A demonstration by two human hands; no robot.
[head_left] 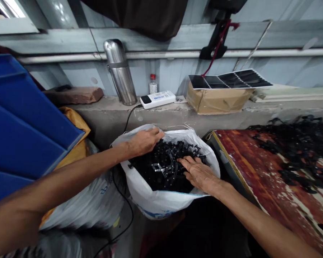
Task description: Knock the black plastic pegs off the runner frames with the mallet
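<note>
A white woven sack [142,199] stands open in the middle, filled with small black plastic parts [148,175]. A few grey metal-looking pieces [161,169] lie on top of the heap. My left hand [145,141] is at the sack's back left rim with its fingers curled over the edge, closed on it; the fingertips are partly hidden. Stretched over the right side of the heap, my right hand [197,172] touches the black parts with its fingers extended and spread.
To the right, a worn reddish table [239,154] carries more black parts [307,150]. A steel thermos [121,75], a small bottle [153,85], a white device [158,99] with a cable and a cardboard box [218,100] stand on the ledge. A blue bin [24,118] leans at left.
</note>
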